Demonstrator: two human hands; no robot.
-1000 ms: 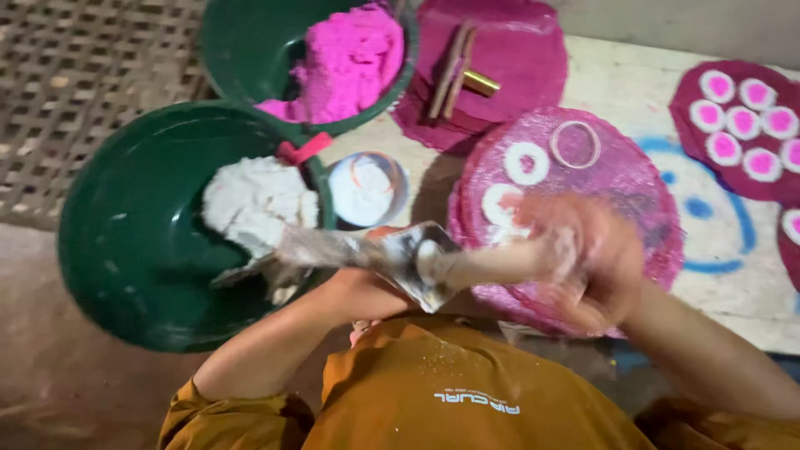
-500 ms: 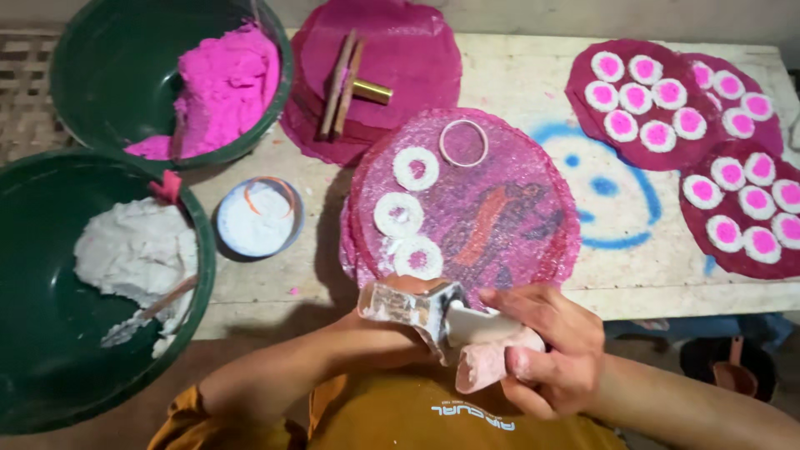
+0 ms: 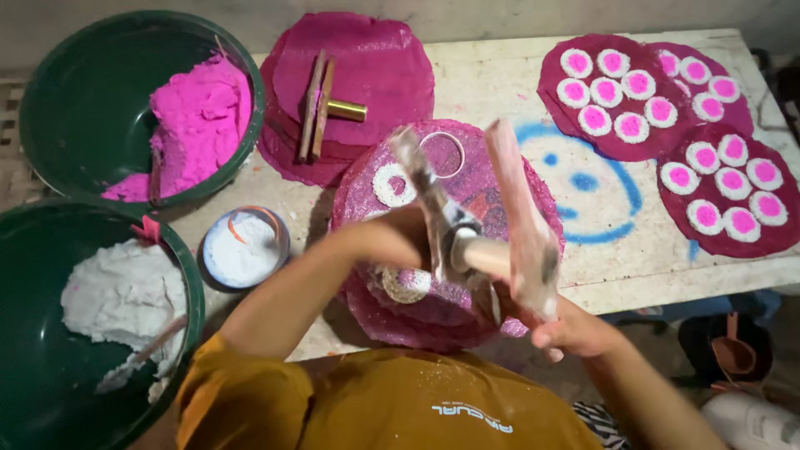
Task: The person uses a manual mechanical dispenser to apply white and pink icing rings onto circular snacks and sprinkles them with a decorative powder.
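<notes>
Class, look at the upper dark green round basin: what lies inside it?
The upper dark green basin holds a heap of bright pink powdery dough with a thin stick in it. The heap hides the basin floor beneath.

Left of my hands sit two green basins, one of pink dough [image 3: 196, 117], one of white dough [image 3: 121, 296]. To my right, dark discs carry pink-centred white rounds [image 3: 717, 196].

We see our left hand [image 3: 400, 237] and right hand [image 3: 575, 329] gripping a wooden-handled press tool [image 3: 467, 242] over the pink mat [image 3: 517, 179] at centre. At ten o'clock a green basin [image 3: 67, 100] holds pink dough [image 3: 196, 117]; at eight o'clock another holds white dough [image 3: 121, 296]. Filled discs [image 3: 608, 92] lie at two o'clock.
</notes>
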